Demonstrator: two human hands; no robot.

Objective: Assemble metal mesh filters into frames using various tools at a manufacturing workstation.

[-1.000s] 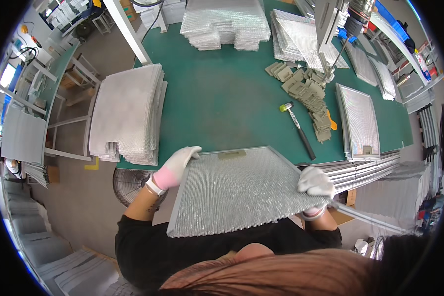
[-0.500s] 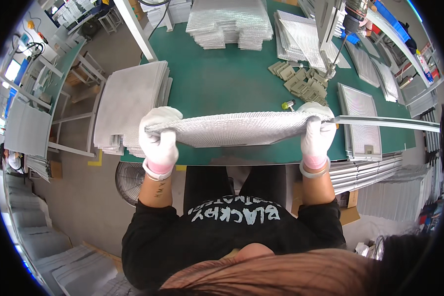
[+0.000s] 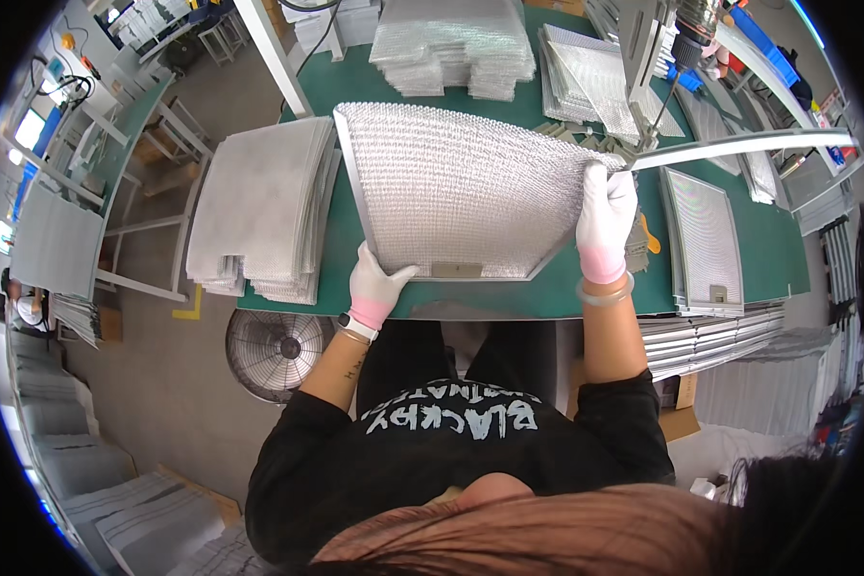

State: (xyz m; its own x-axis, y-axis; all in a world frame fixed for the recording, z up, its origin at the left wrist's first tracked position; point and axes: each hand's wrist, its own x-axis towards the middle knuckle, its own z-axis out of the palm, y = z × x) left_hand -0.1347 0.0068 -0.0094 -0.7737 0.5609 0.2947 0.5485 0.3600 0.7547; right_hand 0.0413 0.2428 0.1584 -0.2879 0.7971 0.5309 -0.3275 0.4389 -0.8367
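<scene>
A silvery mesh filter panel is tilted up in front of me, with thin metal frame strip along its left and lower edges. My left hand, in a white glove, holds its lower left corner, thumb on the front and fingers partly hidden behind. At the upper right corner my gloved right hand is closed on the panel's edge. From that corner a long pale metal frame strip sticks out to the right. A small grey-beige plate sits at the panel's lower edge.
Stacked mesh sheets lie left on the green table, with another mesh stack at the back. A framed filter lies right, near a drill. Beige plates are partly hidden. A fan stands below.
The panel has swung from nearly edge-on to showing its broad face. My left hand moved down to its lower corner; my right hand rose slightly, and the loose strip lifted with it.
</scene>
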